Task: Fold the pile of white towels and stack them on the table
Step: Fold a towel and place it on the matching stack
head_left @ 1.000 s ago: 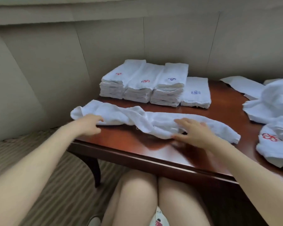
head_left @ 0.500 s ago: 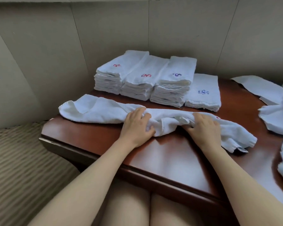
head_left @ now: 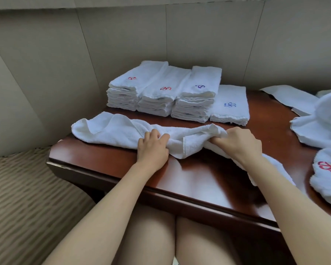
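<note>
Both hands have closed in on the middle of the towel (head_left: 122,131) since the earlier frames, when the left sat out at its left end. Now left hand (head_left: 153,148) is centre frame, fingers curled and bunching the cloth, pinning it to the table (head_left: 189,180). Right hand (head_left: 239,144) just right of centre, fingers curled round a raised fold of the same towel, lifting that edge a bit. Likely gathering the twisted middle to untwist or flatten it before folding; towel is ropey and rumpled, not yet squared.

Towel lies across mid-frame, its left end open and loose near the table's left edge, right end trailing under the right forearm toward lower right.

Folded stacks (head_left: 161,96) sit upper centre against the wall, three tall ones touching side by side, and a low stack (head_left: 230,106) just right of them, probably the one being built up. Unfolded pile (head_left: 325,131) at right edge of frame, well apart from the stacks, so plenty left to do.
</note>
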